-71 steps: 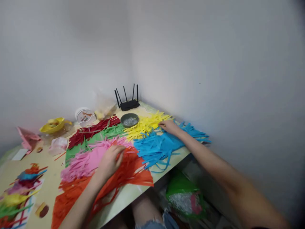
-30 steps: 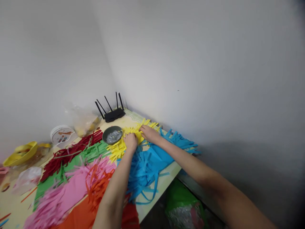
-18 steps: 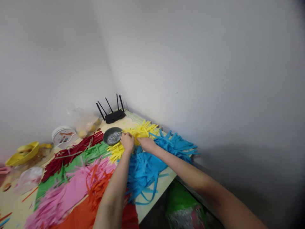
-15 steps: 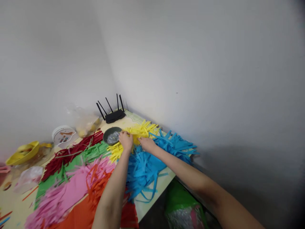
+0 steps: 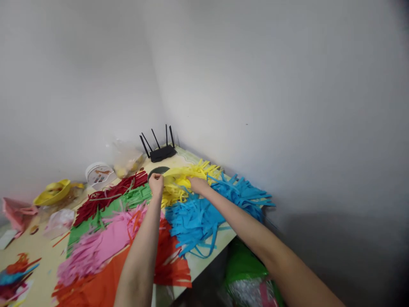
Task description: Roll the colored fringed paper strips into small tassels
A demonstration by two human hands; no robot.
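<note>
My left hand (image 5: 156, 184) is closed in a pinch at the left edge of the yellow fringed sheet (image 5: 174, 194), which stretches up from it. My right hand (image 5: 198, 186) is closed on the same yellow sheet farther right, its fingertips partly hidden among the strips. A dark bowl (image 5: 159, 170) stands just behind my left hand, its contents mostly covered. Blue fringed sheets (image 5: 196, 217) lie below and to the right of my right hand.
Dark red (image 5: 110, 194), green (image 5: 110, 209), pink (image 5: 105, 245) and orange (image 5: 102, 283) fringed sheets overlap leftward. A black router (image 5: 162, 153) stands in the corner. A white tub (image 5: 99, 175) and a yellow basin (image 5: 53, 192) are farther left. A green bag (image 5: 244, 266) sits below the table edge.
The view has shifted, so the table sits farther right. My left hand has drawn nearer with the yellow sheet's edge, which now covers much of the bowl.
</note>
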